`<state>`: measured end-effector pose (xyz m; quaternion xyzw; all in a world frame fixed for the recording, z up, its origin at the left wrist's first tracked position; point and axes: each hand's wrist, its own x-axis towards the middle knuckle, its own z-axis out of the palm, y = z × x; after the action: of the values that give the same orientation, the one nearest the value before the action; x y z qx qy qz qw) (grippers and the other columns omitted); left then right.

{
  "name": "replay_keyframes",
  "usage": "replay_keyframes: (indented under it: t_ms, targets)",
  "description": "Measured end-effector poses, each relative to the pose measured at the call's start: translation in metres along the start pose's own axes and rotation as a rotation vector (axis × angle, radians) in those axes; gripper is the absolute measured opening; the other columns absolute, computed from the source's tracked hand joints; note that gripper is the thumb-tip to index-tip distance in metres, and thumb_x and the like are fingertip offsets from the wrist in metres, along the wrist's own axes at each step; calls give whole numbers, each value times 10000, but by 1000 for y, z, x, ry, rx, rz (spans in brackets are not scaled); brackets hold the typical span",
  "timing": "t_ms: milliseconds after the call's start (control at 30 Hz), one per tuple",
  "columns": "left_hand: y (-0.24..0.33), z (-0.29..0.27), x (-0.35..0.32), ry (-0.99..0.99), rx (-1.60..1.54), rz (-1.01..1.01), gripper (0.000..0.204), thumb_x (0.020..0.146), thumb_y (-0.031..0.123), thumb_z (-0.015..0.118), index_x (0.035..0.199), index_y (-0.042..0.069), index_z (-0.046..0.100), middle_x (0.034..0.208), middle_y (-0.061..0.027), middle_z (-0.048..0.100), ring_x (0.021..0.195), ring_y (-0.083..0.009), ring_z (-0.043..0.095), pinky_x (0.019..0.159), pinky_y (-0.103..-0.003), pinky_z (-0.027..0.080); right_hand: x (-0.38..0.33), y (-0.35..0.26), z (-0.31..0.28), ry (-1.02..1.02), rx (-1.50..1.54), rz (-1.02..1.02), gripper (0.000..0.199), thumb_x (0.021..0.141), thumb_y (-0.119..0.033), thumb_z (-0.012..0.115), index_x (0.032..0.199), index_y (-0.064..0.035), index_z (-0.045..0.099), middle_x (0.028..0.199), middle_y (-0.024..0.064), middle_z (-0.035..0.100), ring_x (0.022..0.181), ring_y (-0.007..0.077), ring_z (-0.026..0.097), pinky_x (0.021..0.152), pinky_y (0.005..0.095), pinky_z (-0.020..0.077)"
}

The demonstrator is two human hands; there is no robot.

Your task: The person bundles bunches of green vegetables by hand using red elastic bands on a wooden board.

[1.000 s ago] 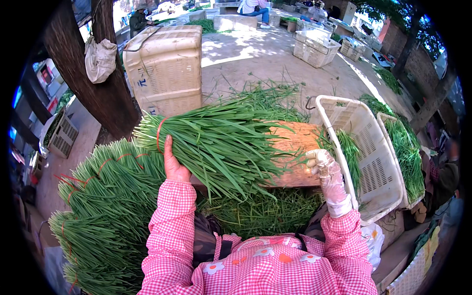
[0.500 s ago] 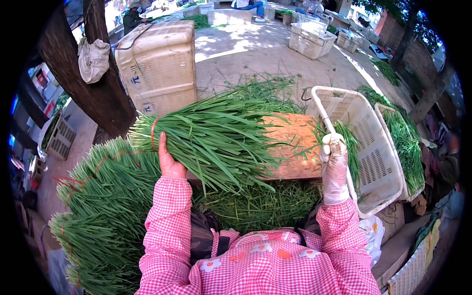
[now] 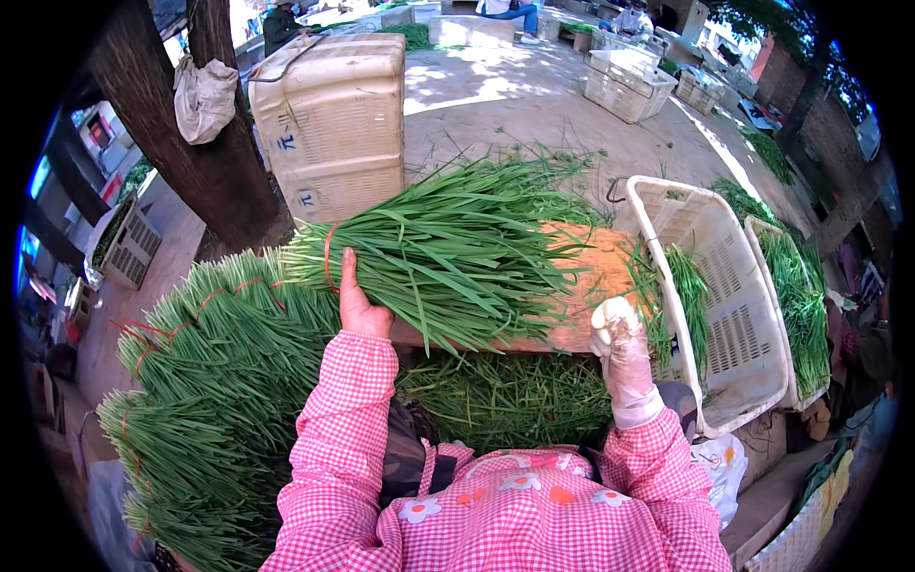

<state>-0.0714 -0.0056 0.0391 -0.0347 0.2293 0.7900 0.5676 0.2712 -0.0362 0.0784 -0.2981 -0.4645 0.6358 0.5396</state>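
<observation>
A bundle of long green chives (image 3: 448, 253), tied with a red band (image 3: 327, 257) near its cut end, lies across a wooden board (image 3: 591, 286). My bare left hand (image 3: 357, 305) grips the bundle just right of the band, thumb up along the stalks and fingers hidden beneath. My right hand (image 3: 620, 334), in a thin pale glove, is curled into a fist at the board's near right edge, beside the leaf tips. Nothing shows inside it.
A white plastic basket (image 3: 734, 315) holding a few chives stands right of the board, a second one (image 3: 801, 296) full of greens beyond it. Tied bundles (image 3: 210, 381) are heaped at my left, loose chives (image 3: 505, 400) below the board. Beige crates (image 3: 334, 124) and a tree trunk (image 3: 181, 143) stand behind.
My right hand has drawn back from the basket side toward the board's near edge. The left hand and the bundle have hardly moved.
</observation>
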Motion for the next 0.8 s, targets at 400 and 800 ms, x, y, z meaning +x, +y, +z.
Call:
replay_keyframes:
  t_ms: [400, 800]
  targets:
    - [-19, -5, -1, -50, 54, 74, 500, 771, 210, 742, 1205, 88, 526, 1155, -62, 591, 1028, -247, 573, 904, -432, 474, -4, -18, 96, -360, -837, -130, 170, 842, -161, 657, 942, -43, 588, 782, 71, 619, 691, 147, 585, 660, 281, 475]
    - [-30, 17, -25, -242, 341, 335, 592, 782, 118, 713, 1288, 77, 409, 1175, -81, 550, 1034, -225, 565, 886, -391, 493, 81, 47, 86, -146, -889, 25, 314, 902, -301, 562, 772, -15, 575, 724, 79, 592, 647, 196, 556, 636, 316, 450]
